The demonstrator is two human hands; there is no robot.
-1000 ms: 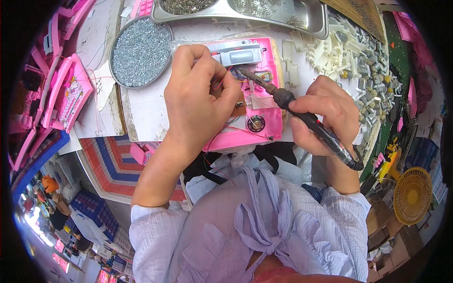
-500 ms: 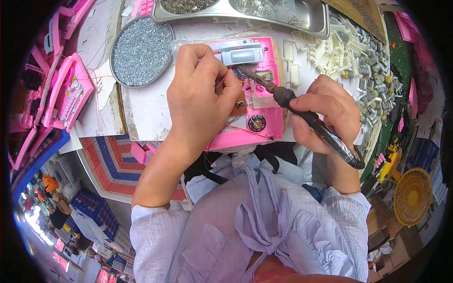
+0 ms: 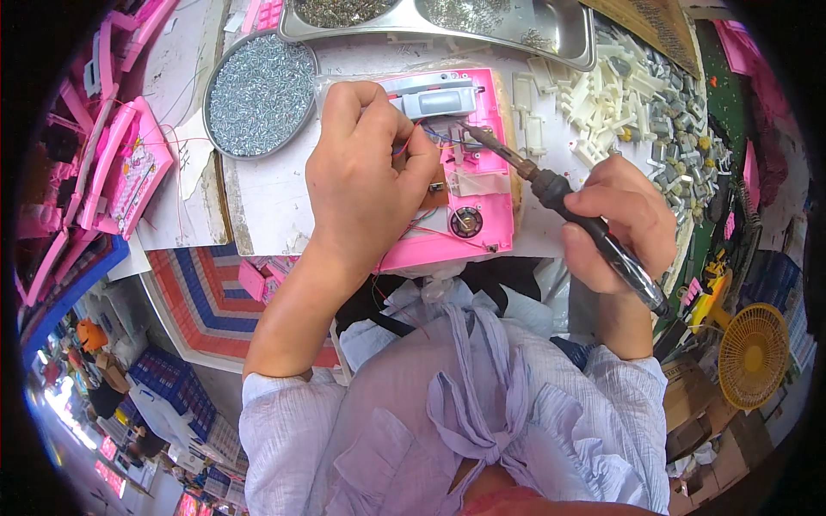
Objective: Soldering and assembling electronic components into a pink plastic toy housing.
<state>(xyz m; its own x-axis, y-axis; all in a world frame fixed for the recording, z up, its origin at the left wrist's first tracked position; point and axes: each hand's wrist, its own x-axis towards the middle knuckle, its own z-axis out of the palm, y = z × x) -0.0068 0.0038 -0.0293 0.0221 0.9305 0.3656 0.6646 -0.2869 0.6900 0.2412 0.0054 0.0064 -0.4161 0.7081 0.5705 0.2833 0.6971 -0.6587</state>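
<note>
A pink plastic housing (image 3: pixel 434 250) lies on the worktable in front of me, with a grey-blue part (image 3: pixel 437 103), a small round speaker (image 3: pixel 466 222) and a brown circuit board (image 3: pixel 434 198) inside it. Over its left side my left hand (image 3: pixel 361 181) is pinched on thin wires (image 3: pixel 419 129); the exact grip is hidden behind the fingers. My right hand (image 3: pixel 632 215) wraps the black handle of a soldering iron (image 3: pixel 594 228). The iron slants up to the left, its tip over the housing just below the grey-blue part, right of my left fingertips. Whether the tip touches anything I cannot tell.
A round tray of silvery screws (image 3: pixel 261 96) sits to the left. At the back stands a metal tray (image 3: pixel 572 39) with small metal parts. White plastic pieces (image 3: pixel 594 99) and grey metal parts (image 3: pixel 688 155) are heaped at the right. Pink housings (image 3: pixel 129 172) pile up far left.
My right hand has drawn the soldering iron to the right and slightly nearer to me, so its tip is farther from my left fingertips. The left hand has hardly moved.
</note>
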